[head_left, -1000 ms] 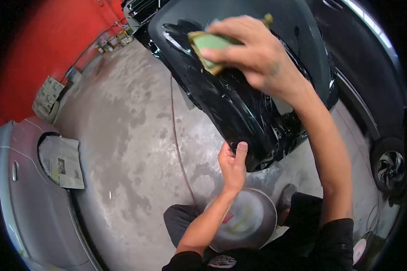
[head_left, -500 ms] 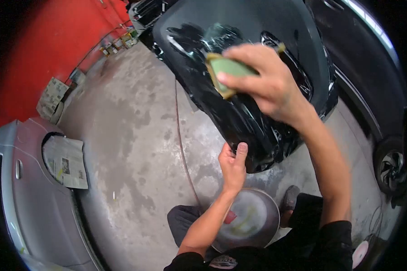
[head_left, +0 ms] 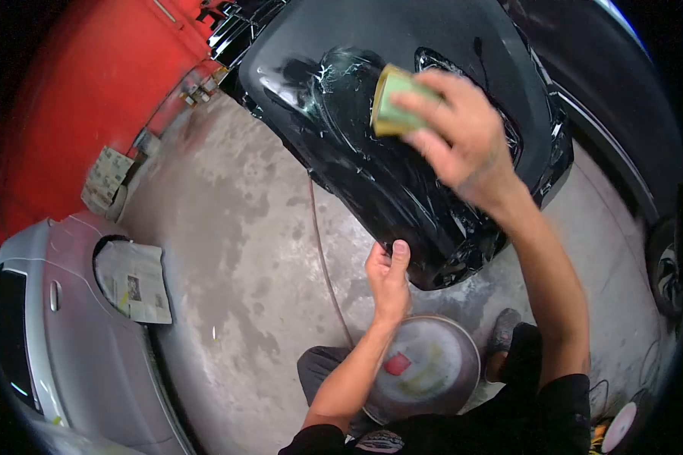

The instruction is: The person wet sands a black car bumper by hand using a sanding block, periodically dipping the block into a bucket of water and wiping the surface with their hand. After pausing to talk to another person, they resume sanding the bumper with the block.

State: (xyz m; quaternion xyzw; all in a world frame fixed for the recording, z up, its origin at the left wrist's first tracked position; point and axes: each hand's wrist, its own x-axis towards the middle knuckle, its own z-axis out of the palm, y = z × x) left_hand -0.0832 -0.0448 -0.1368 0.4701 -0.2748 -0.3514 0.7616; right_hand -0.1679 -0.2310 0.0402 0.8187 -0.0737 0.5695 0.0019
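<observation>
A large black car bumper [head_left: 402, 30] fills the upper middle of the view, its dark surface wet and glossy, with whitish streaks. My right hand [head_left: 467, 140] is closed around a green sanding block [head_left: 406, 98] with yellowish sandpaper wrapped about it. The block lies over the wet part of the bumper, left of a recessed opening; motion blurs it, and its underside is hidden. Lower down, my left hand [head_left: 388, 277] grips the bumper's near end, thumb on top and the other fingers partly hidden underneath.
Below my left hand stands a round basin [head_left: 476, 356] of cloudy water with a red piece [head_left: 397, 364] in it. A silver car [head_left: 91, 334] with newspaper [head_left: 140, 284] over its wheel opening is on the left, a dark car [head_left: 615, 114] on the right. A hose [head_left: 322, 262] crosses the floor.
My right hand has moved the sanding block up and to the right across the bumper. Whitish curved streaks now show where it was. My left hand keeps its grip; the view has shifted slightly.
</observation>
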